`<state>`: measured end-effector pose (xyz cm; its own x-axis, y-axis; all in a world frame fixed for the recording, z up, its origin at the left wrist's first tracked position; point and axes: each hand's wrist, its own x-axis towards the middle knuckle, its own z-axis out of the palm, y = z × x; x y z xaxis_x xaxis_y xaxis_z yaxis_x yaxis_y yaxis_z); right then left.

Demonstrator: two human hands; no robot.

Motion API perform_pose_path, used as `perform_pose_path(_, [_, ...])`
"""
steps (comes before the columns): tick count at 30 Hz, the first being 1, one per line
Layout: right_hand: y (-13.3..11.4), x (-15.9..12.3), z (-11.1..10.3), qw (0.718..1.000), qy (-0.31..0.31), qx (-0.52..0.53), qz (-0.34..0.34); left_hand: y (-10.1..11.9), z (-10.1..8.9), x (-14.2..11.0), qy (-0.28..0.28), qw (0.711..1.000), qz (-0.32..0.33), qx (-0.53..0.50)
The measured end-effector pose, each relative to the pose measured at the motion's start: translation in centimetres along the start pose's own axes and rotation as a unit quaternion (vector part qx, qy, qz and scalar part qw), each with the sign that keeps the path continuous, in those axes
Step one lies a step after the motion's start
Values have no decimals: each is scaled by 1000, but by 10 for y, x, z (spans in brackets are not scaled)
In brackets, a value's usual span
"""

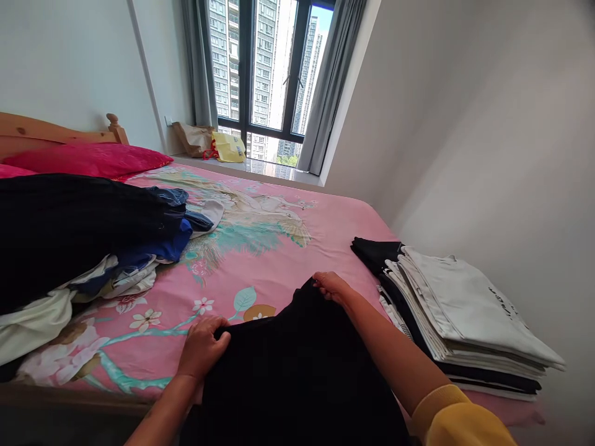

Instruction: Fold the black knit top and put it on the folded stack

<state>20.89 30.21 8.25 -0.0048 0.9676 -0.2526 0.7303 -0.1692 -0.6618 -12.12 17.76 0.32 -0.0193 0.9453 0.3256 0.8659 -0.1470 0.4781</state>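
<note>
Pink bedsheet (279, 272) under a black garment (297, 378), long axis running away from the person toward the window (274, 68); left hand (203, 348) grips its left edge, right hand (332, 288) pinches its far end.

We look toward a dark-framed window (245, 74) between grey curtains (331, 80), with high-rise towers (264, 62) beyond it in daylight. A brown paper bag (193, 139) and a yellow bag (227, 147) sit on the pale sill (279, 170). White walls (488, 124) flank the pink-sheeted bed (279, 229) and its pine headboard (56, 131).
</note>
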Motion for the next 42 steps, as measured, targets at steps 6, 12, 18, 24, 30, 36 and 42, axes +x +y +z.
perform_pose_path(6, [14,5,-8,989,83,122,-3,-1,1,0,2,1000,-3,-8])
perform_pose_path(12, [12,-1,2,987,99,103,-76,-2,1,0,-1,1000,-6,-9])
perform_pose_path(18, [9,1,6,982,72,-172,2,0,0,0,-1,1000,-5,-5])
perform_pose_path(24, [20,-3,4,988,38,-141,-55,-1,1,1,4,1000,2,-5])
perform_pose_path(30, [16,-5,8,969,129,-149,-149,0,0,1,7,1000,0,-12])
perform_pose_path(36, [35,16,5,983,85,-155,-48,-1,1,2,1,1000,-12,-23])
perform_pose_path(42, [35,23,6,988,27,-133,-76,-3,1,5,2,996,-34,-79])
